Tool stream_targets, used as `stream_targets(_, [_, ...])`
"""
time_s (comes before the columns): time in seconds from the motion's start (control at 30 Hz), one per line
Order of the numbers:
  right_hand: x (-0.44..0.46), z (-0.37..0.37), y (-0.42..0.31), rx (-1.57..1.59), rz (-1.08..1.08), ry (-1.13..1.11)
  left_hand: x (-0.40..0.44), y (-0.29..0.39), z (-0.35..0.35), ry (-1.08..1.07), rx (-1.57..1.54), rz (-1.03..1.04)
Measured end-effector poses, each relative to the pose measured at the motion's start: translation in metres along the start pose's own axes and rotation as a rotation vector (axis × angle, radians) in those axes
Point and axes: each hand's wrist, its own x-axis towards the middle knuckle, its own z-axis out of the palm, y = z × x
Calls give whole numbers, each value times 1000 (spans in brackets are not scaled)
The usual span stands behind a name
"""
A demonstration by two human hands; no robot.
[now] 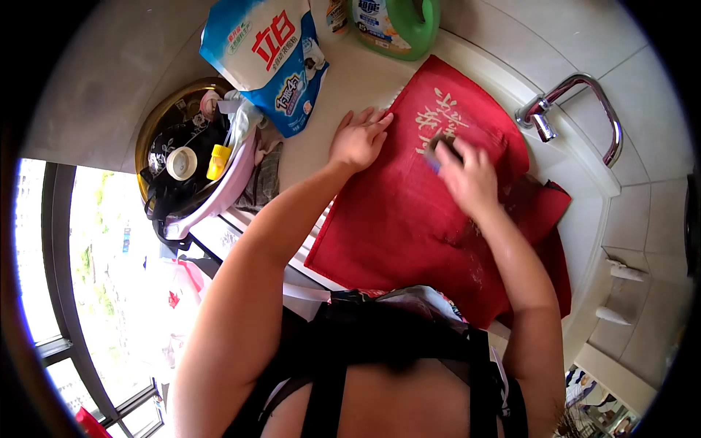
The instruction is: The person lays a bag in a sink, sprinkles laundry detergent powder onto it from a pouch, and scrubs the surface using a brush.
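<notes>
A red mat [394,212] with pale lettering lies over the washboard and the white sink, its right part sagging in folds. My left hand [359,139] rests with fingers spread at the mat's upper left edge, holding nothing. Over the lettering, my right hand [467,175] is closed around a small dark brush [444,149], which touches the mat. The brush's far side is partly hidden by my fingers, and they are slightly blurred. Whitish marks show on the mat below my right hand.
A blue and white detergent bag [266,58] and a green bottle [398,29] stand at the back. The chrome faucet [595,102] arches at the right. Left is a pink basin [230,186] with dark clothes, a white cup and a yellow cap, beside a window.
</notes>
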Motion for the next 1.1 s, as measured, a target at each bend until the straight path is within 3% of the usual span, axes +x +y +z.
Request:
stream_targets(0.07, [41, 23, 29, -79, 108, 73, 1, -1, -2, -11, -3, 12])
stream_targets(0.17, [82, 47, 11, -130, 287, 27, 1, -3, 0, 10, -10, 12])
stream_targets(0.27, [63, 36, -15, -16, 161, 50, -1, -1, 0, -3, -11, 9])
stream_targets(0.43, [-20, -16, -99, 223, -19, -178, 3, 2, -6, -71, -45, -2])
stream_targets(0.47, [-29, -16, -108, 184, -77, -137, 3, -1, -4, -30, -14, 18])
stream_targets(0.57, [-21, -8, -85, 204, -170, -124, 1, -2, 6, 28, -25, 42])
stream_targets(0.6, [-12, 13, -71, 287, 141, -253, 1, -5, 5, 62, -30, 37])
stream_targets(0.67, [61, -29, -49, 407, 548, -336, 1, -2, 1, 45, -24, 25])
stream_targets(0.7, [59, 3, -13, -65, 141, -128, 2, 0, -2, 35, -18, 16])
stream_targets(0.77, [66, 42, 38, -153, 133, 152, 1, 1, -5, 15, -18, -3])
stream_targets(0.9, [62, 37, -11, -102, 274, 12, 0, -2, 1, 44, -72, -9])
stream_targets(1.0, [18, 12, -96, 123, 141, -136, -2, -8, 1, 58, -136, -42])
stream_targets(1.07, [-20, -17, -129, 218, -94, -258, -6, -19, -3, -28, -230, -3])
stream_targets(1.1, [-37, -20, -130, 275, -231, -166, -17, -16, -13, -19, -219, -17])
